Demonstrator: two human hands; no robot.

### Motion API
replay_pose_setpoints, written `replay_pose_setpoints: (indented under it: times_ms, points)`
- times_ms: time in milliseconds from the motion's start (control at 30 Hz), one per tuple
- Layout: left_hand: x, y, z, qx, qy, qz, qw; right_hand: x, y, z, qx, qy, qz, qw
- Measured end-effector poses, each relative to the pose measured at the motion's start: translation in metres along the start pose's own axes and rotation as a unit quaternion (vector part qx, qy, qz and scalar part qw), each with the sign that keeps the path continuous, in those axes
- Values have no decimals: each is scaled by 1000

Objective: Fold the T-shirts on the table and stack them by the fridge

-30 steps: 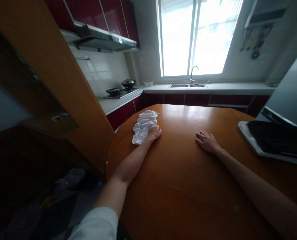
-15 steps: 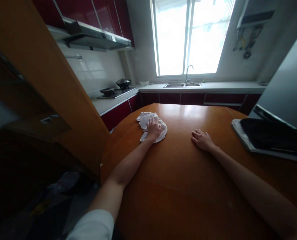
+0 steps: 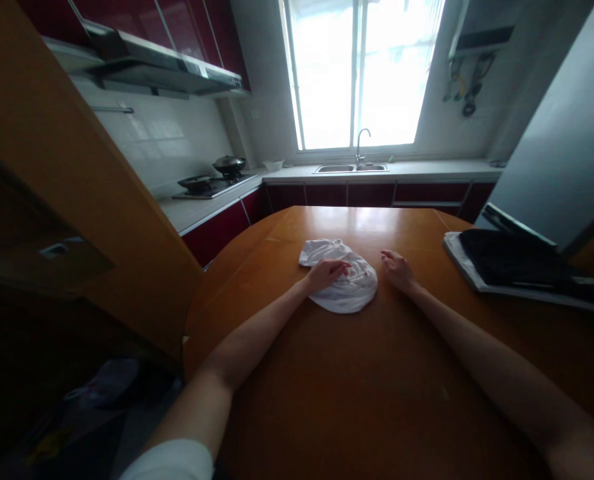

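At the lower left, a pale sleeve (image 3: pixel 169 461) ends above the elbow of the left arm, near the rim of a wooden table (image 3: pixel 327 373). Farther back on the hob, a shallow dark pan (image 3: pixel 195 183) sits left of a lidded wok (image 3: pixel 229 165). Toward the middle, the left hand (image 3: pixel 329 273) rests on a white cloth (image 3: pixel 349 293), fingers loosely curled; I cannot tell whether they grip the fabric or only press on it. The cloth lies on the tabletop between the two arms, rumpled, its near edge rounded. Handling of it looks underway rather than finished: it is laid out under the hand, but neither neatly folded nor smoothed flat, and not let go. How much remains cannot be judged from its shape. Just right of the cloth, apart from it, the right hand (image 3: pixel 397 270) rests on the wood, fingers partly extended, holding nothing visible. Farther right, a black item (image 3: pixel 507 257) lies on a pale, flat slab (image 3: pixel 459 263).
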State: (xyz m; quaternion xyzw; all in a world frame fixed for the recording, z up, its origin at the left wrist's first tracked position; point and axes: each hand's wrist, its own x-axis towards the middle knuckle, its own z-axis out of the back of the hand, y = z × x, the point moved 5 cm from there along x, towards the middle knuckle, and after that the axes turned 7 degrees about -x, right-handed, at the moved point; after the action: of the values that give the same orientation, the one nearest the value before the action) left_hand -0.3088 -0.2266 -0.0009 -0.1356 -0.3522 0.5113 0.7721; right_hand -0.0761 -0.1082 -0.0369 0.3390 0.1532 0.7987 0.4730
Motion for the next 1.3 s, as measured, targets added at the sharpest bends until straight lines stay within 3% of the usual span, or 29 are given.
replay_pose_setpoints:
  times_ms: [67, 167, 267, 333, 400, 600, 700, 800, 900, 967, 1067, 1167, 1300]
  points:
    - [1, -6, 3, -18, -54, -27, 998, 2, -7, 5, 53, -51, -32, 997]
    - [2, -1, 10, 31, -125, -29, 991, 1, 2, 5, 69, -59, 54, 994]
    - [5, 11, 7, 42, -76, -42, 995, -4, 23, -4, 40, 6, 195, 980]
    - [6, 21, 9, 27, -55, -35, 997, -6, 31, -9, 16, 44, 231, 972]
    - [5, 32, 19, 25, -78, -3, 997, -7, 32, -10, -7, 54, 226, 973]
    - [-13, 73, 70, 38, -260, 179, 948, -11, 32, -3, -61, 55, 193, 978]
    - [-20, 80, 85, 34, -307, 201, 930, -13, 34, -1, -79, 55, 192, 977]
    - [-19, 68, 87, 28, -344, 176, 922, -13, 35, 1, -73, 39, 185, 979]
    - [-7, 42, 69, 10, -282, 80, 956, -12, 38, 3, -50, 6, 188, 981]
    - [2, 27, 48, 6, -173, 25, 985, -10, 36, 5, -18, -11, 158, 987]
    - [6, 21, 23, 14, -51, 17, 998, -8, 31, 7, 32, -21, 105, 994]
    - [5, 24, 22, 35, -49, 44, 997, -12, 38, 8, 57, -16, 132, 990]
    - [2, 19, 26, 93, -28, 61, 993, -31, 66, 7, 100, 45, 213, 971]
